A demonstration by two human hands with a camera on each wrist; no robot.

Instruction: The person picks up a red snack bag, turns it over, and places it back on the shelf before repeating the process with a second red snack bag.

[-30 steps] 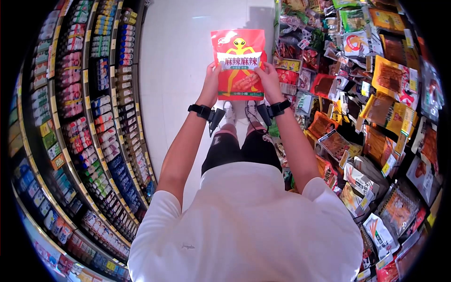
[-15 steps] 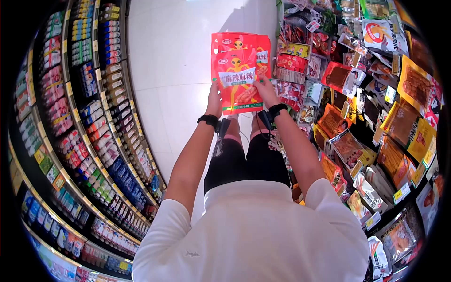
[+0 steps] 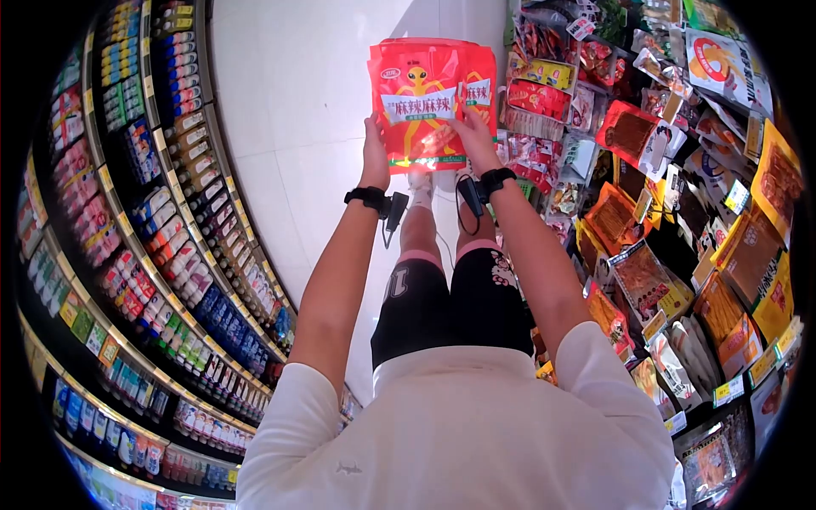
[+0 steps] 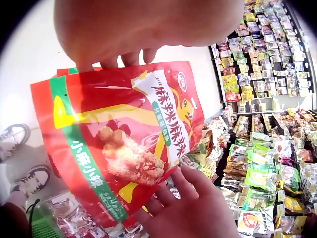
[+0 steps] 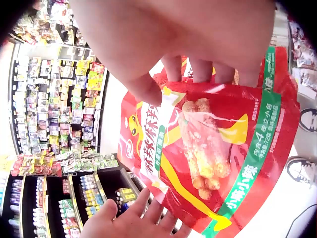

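Between the two raised hands, the red snack bags (image 3: 423, 104) now sit higher and more squared up than half a second ago, so the sorting of the pair looks nearly settled. Left hand (image 3: 374, 153) grips the front bag's left edge with curled fingers; right hand (image 3: 473, 136) pinches the right edge. Beyond them hangs the snack rack (image 3: 680, 170), and opposite stands the bottle shelf (image 3: 153, 212).

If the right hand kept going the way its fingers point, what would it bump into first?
The right hand already grips the red plastic snack bags, so those come first. Its fingers point forward and up the aisle; beyond the bags only white tiled floor shows, though depth is hard to judge.
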